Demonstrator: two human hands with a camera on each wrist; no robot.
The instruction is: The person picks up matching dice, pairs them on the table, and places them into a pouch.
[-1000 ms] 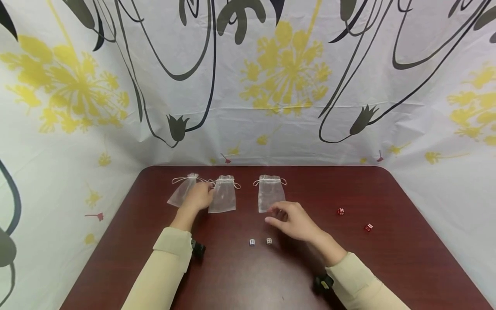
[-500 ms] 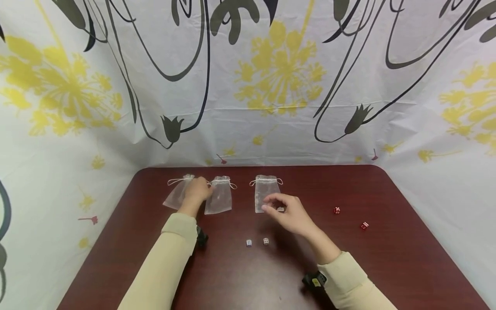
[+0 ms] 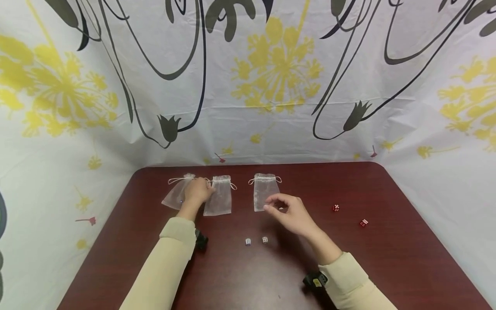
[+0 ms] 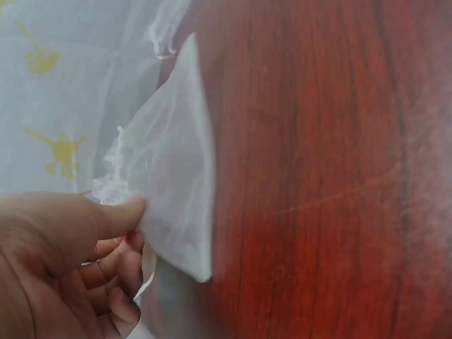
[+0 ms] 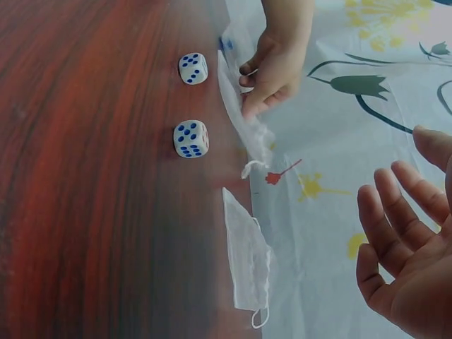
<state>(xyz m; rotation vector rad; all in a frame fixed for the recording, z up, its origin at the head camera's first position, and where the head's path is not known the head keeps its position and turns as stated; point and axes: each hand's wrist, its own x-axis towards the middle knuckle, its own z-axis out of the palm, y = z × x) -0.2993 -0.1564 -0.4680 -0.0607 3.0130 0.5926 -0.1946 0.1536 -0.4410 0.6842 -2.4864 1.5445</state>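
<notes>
One rectangular white sheer-fabric drawstring bag (image 3: 220, 200), the middle of three, lies flat toward the far left of a dark red-brown wooden surface (image 3: 232, 280). At its upper left corner, beside the mouth, the left hand (image 3: 196, 191) pinches the gathered fabric between thumb and fingers. Just left, partly covered by that hand, lies a matching left bag (image 3: 174, 196), tilted; a small bluish item shows on or in it, too indistinct to identify. A matching right bag (image 3: 263, 193) lies apart, its drawstring loops at the far end. Over its near right corner, as seen from the head, is the right hand (image 3: 292, 215), fingers loosely bent and thumb apart. Nearer the person sit two white cubic dice with blue pips (image 3: 248, 242), side by side and apart. Two red cubic dice with white pips (image 3: 336, 208) lie farther right. Behind hangs a white cloth printed with grey and yellow plants (image 3: 279, 73).
</notes>
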